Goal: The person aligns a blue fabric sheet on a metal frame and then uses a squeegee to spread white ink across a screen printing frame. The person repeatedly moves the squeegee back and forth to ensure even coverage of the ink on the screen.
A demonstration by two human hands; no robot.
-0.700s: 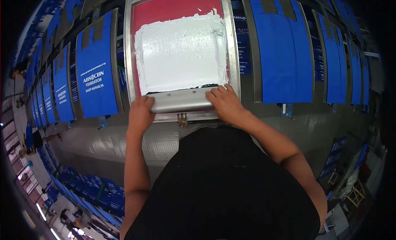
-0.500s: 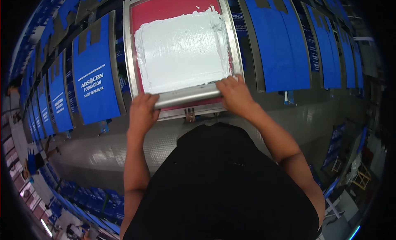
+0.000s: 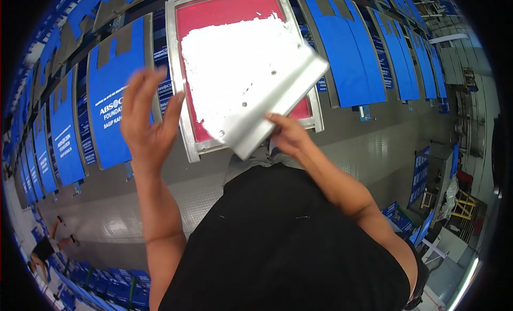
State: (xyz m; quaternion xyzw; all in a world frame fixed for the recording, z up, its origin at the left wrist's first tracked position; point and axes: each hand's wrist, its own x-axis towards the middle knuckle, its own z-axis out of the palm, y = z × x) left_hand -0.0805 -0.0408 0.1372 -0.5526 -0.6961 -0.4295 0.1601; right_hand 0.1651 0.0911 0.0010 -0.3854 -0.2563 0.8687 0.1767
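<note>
My right hand [image 3: 288, 135] grips the near long edge of a silver metal squeegee [image 3: 291, 97], which is tilted diagonally above the near right part of a printing screen. Its face is partly smeared white. The screen has a metal frame [image 3: 172, 43] and red mesh [image 3: 224, 11], with a thick layer of white ink [image 3: 230, 54] over most of it. Off the frame's left side my left hand [image 3: 147, 124] is raised, fingers spread and slightly blurred, holding nothing.
Blue fabric panels on grey boards stand in rows to the left [image 3: 117, 97] and right [image 3: 355, 59]. A grey floor [image 3: 112, 204] runs behind me. Another person [image 3: 45, 249] is at the far lower left. A yellow stand [image 3: 464, 206] is at the right.
My left hand has let go of the squeegee and moved left and up. The right hand has lifted and turned the squeegee from level across the screen to a diagonal.
</note>
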